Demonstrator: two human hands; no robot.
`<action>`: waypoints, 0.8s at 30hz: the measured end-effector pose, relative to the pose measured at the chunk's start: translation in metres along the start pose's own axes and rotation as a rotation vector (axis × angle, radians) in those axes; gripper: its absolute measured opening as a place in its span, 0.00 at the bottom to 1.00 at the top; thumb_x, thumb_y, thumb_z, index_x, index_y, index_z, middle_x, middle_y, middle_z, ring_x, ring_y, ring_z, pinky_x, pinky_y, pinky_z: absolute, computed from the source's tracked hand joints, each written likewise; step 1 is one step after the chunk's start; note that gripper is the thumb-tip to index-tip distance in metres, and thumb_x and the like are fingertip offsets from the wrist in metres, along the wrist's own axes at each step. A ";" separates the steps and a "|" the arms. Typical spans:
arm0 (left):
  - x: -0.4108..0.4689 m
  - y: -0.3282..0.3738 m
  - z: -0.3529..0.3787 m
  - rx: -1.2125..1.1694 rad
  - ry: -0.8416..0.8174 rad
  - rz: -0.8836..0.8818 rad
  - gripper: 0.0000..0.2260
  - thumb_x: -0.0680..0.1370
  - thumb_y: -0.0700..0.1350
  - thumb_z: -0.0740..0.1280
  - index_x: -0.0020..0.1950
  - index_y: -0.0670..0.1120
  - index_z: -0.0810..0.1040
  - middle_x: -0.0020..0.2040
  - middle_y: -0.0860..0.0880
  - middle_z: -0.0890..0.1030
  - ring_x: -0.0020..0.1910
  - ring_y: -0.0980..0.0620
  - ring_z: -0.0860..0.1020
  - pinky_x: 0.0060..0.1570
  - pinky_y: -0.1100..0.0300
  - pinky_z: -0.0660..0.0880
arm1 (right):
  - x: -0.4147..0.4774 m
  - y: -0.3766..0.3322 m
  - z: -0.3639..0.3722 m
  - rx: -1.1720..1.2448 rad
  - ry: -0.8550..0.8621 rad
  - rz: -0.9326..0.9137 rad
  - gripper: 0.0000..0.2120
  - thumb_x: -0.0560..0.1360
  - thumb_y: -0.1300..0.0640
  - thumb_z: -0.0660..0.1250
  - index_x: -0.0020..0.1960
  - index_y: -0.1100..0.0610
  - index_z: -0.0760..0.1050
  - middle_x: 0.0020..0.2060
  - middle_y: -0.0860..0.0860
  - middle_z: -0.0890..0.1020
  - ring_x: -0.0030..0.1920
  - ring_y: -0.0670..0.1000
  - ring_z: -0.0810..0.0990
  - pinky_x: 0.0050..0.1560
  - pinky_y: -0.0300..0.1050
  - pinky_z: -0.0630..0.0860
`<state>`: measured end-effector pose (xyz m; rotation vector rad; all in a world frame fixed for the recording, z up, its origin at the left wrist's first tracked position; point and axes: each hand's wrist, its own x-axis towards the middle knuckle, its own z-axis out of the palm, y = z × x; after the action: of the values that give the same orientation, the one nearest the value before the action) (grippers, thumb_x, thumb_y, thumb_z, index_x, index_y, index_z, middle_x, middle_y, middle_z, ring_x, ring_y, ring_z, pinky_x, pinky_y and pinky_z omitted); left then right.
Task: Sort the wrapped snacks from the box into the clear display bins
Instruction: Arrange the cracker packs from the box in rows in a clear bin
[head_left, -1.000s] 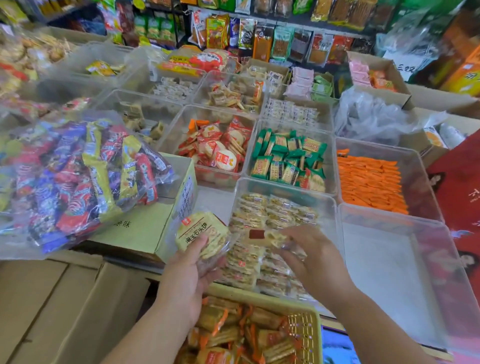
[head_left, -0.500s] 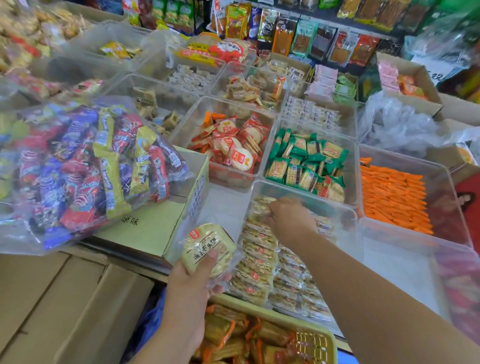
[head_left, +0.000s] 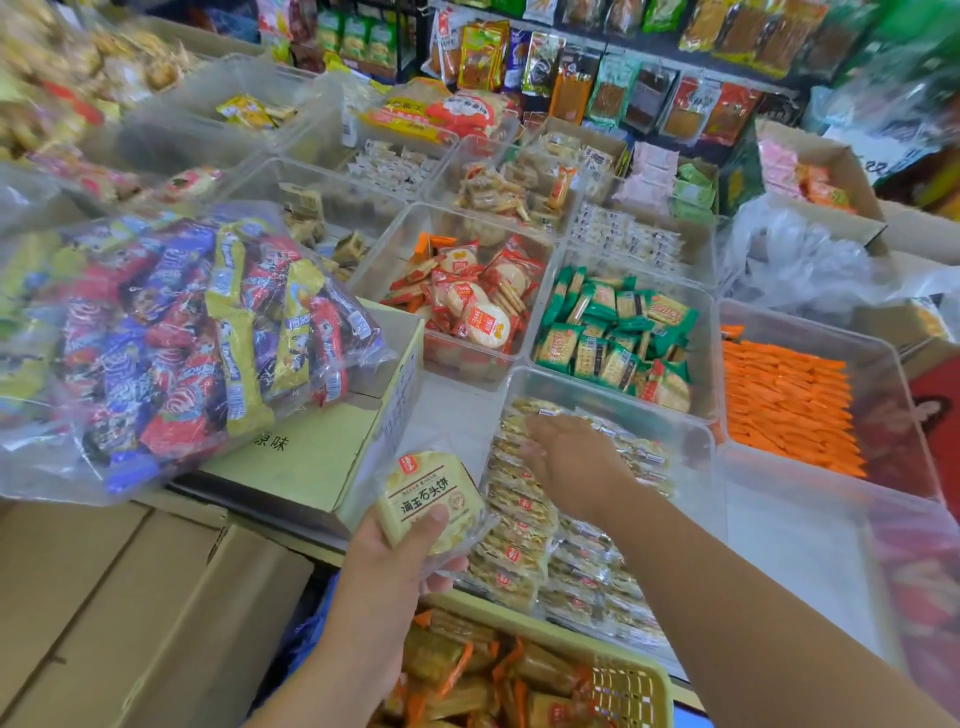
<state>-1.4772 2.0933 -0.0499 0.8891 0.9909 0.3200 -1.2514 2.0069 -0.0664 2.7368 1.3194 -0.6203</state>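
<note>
The left hand (head_left: 384, 566) grips a wrapped cracker (head_left: 431, 499) at 9 o'clock of the clear bin (head_left: 623, 402), where the right hand (head_left: 576, 462) lies flat and released; a loose thumb grip could drop it outside.

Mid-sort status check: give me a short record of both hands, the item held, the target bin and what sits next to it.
left: left hand grips a wrapped round biscuit, thumb on its label
right: right hand, fingers straight, palm down on the packs in the clear bin
bin contents: rows of the same biscuit packs
held item: just left of that bin, outside it
bin behind: green cracker packs
near edge: yellow basket with orange-ended wrapped snacks
</note>
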 end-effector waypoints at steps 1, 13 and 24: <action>0.001 0.001 -0.001 0.018 -0.009 0.000 0.14 0.76 0.47 0.75 0.61 0.51 0.78 0.50 0.47 0.88 0.42 0.40 0.87 0.36 0.53 0.77 | -0.008 -0.002 -0.002 0.034 0.042 -0.015 0.26 0.85 0.43 0.50 0.80 0.50 0.58 0.78 0.51 0.66 0.77 0.56 0.61 0.77 0.56 0.61; -0.018 -0.004 0.022 0.913 -0.152 0.849 0.23 0.71 0.38 0.71 0.60 0.60 0.78 0.56 0.61 0.77 0.56 0.58 0.77 0.54 0.65 0.73 | -0.144 -0.050 -0.003 1.647 0.064 0.063 0.24 0.72 0.28 0.62 0.60 0.39 0.81 0.57 0.48 0.85 0.58 0.51 0.83 0.52 0.55 0.83; 0.024 -0.024 0.021 1.356 -0.200 0.483 0.50 0.69 0.72 0.70 0.82 0.59 0.46 0.82 0.53 0.56 0.80 0.50 0.57 0.76 0.51 0.61 | -0.108 0.004 -0.012 1.526 0.353 0.473 0.06 0.82 0.54 0.65 0.53 0.55 0.79 0.48 0.58 0.84 0.45 0.58 0.86 0.39 0.52 0.84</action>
<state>-1.4501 2.0828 -0.0772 2.3544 0.7105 -0.1035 -1.3042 1.9270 -0.0157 4.1592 -0.1595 -1.5945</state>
